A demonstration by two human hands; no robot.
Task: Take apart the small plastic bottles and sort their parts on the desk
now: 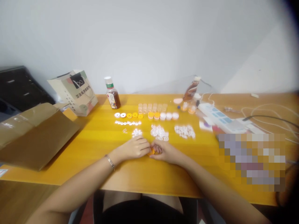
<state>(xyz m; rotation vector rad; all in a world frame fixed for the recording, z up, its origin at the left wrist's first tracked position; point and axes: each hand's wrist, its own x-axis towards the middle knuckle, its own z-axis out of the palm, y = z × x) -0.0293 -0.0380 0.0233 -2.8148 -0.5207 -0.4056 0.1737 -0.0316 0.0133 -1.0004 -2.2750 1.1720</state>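
Observation:
Near the middle of the yellow table, my left hand [138,147] and my right hand [164,151] meet, fingers curled around a small orange cap [152,151]. Most of the cap is hidden by the fingers. Just beyond the hands lie a small heap of white round pieces [136,133], a pile of white ring-like pieces [159,132] and a second such pile [185,131]. Farther back runs a row of white and orange caps [129,115], with orange- and white-topped small containers [163,116] to its right. Several clear little cups [152,108] line up behind them.
A cardboard box [35,137] and a paper bag [76,91] stand at left. One dark drink bottle [113,96] is at the back; another bottle [192,90] leans farther right. A white power strip [220,116] with cables lies at right, behind a blurred-out patch.

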